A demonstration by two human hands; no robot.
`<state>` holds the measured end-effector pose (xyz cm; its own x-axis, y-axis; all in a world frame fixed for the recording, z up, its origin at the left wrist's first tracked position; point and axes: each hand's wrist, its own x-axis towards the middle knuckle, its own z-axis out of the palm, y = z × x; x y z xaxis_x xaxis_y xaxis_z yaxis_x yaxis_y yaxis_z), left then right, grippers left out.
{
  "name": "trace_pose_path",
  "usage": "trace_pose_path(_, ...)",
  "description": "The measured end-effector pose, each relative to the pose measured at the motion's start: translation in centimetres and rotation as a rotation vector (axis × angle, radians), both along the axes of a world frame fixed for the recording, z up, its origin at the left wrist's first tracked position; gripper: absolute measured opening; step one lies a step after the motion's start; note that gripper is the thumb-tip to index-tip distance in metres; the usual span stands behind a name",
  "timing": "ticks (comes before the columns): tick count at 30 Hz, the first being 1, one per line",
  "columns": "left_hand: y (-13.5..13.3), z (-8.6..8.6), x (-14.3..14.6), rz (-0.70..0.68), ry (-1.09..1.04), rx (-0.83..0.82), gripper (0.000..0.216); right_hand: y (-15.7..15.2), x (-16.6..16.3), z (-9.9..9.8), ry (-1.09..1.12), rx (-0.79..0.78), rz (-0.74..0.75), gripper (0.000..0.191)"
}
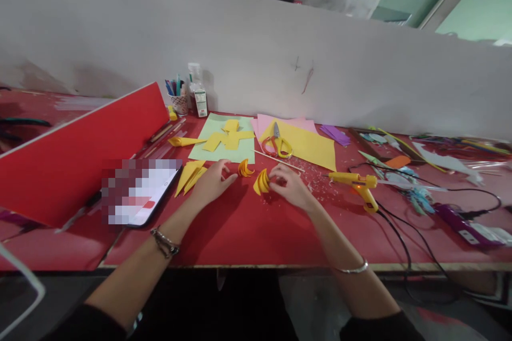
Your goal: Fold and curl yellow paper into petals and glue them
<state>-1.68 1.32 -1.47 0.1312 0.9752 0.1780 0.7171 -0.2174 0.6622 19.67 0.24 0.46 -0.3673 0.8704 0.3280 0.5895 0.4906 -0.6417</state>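
My left hand [215,182] is above the red tabletop with its thumb and fingers apart, holding nothing. Just right of its fingertips lies a small cluster of curled yellow paper petals [245,169]. A second, larger curled cluster of yellow paper [261,183] sits between the hands. At its right edge are the fingertips of my right hand [291,187], thumb and fingers parted; whether they touch the paper is hard to make out. Folded pointed yellow paper pieces [187,177] lie under and left of my left hand.
Behind the hands, scissors [277,144] rest on yellow paper [320,144], near yellow strips [232,138] on a green sheet [200,152]. A yellow glue gun [356,184] with a trailing cable lies right. To the left are a phone [148,197] and a slanted red board [88,154].
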Motion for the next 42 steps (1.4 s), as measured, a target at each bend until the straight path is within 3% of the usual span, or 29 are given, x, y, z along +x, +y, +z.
trace_pose_path(8,3.0,0.3,1.0,-0.113,0.138,-0.015,0.032,-0.7,-1.0,-0.4,-0.023,-0.071,0.179,0.009)
trace_pose_path(14,2.9,0.1,1.6,-0.202,0.162,0.071,0.023,-1.1,-1.0,-0.5,-0.058,-0.089,0.203,0.011)
trace_pose_path(17,3.0,0.1,1.8,-0.177,0.179,0.07,0.018,-1.1,-1.1,-0.6,-0.069,-0.093,0.203,0.012)
trace_pose_path(21,3.4,0.2,2.2,-0.136,0.129,0.051,0.018,-1.1,-1.0,-0.8,-0.071,-0.094,0.195,0.013)
trace_pose_path(24,3.4,0.3,2.0,-0.187,0.029,0.035,0.017,-1.0,-0.8,-0.9,-0.07,-0.096,0.18,0.014)
trace_pose_path(32,1.3,0.5,-0.7,-0.194,-0.13,0.077,0.026,-0.7,-0.6,-0.4,-0.06,-0.058,0.159,0.014)
trace_pose_path(37,-0.2,1.0,-1.5,-0.175,-0.157,0.191,0.024,-2.2,1.1,1.5,-0.012,0.081,-0.089,0.012)
trace_pose_path(41,-0.9,1.5,-1.7,-0.149,-0.208,0.312,0.024,-5.4,4.0,2.2,-0.085,0.214,-0.439,0.016)
trace_pose_path(42,-1.1,1.6,-1.7,-0.14,-0.224,0.336,0.024,-6.2,4.9,2.2,-0.104,0.298,-0.59,0.017)
